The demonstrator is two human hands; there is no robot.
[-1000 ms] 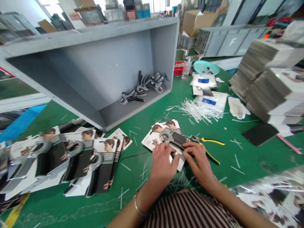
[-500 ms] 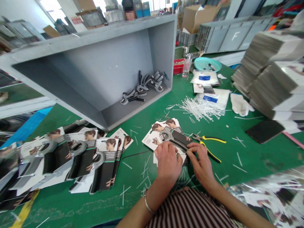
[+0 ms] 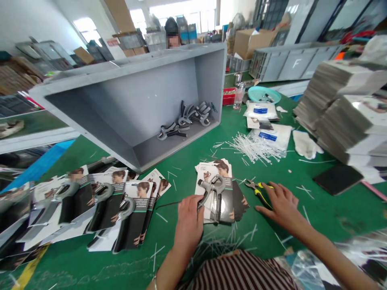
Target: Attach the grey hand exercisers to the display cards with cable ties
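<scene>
A grey-and-black hand grip strengthener (image 3: 213,193) lies strapped to a printed card (image 3: 222,213) on a small pile of similar cards (image 3: 213,171). My left hand (image 3: 189,223) grasps the left edge of this card, next to the grip's handle. My right hand (image 3: 282,205) is apart from the card, fingers spread, resting on the green bench just right of a pair of yellow-and-black pliers (image 3: 258,192). The pliers' handles are partly hidden by my right fingers.
A grey plastic crate (image 3: 130,100) lies on its side beyond my hands, holding several loose grips (image 3: 184,121). Finished carded grips (image 3: 102,205) lie at left, white cable ties (image 3: 254,147) at back, tall card stacks (image 3: 341,100) at right. A person (image 3: 173,36) stands far behind.
My right hand has let go of the carded grip and moved right, opening over the pliers. The card has turned and shifted left with my left hand. The view has tilted slightly.
</scene>
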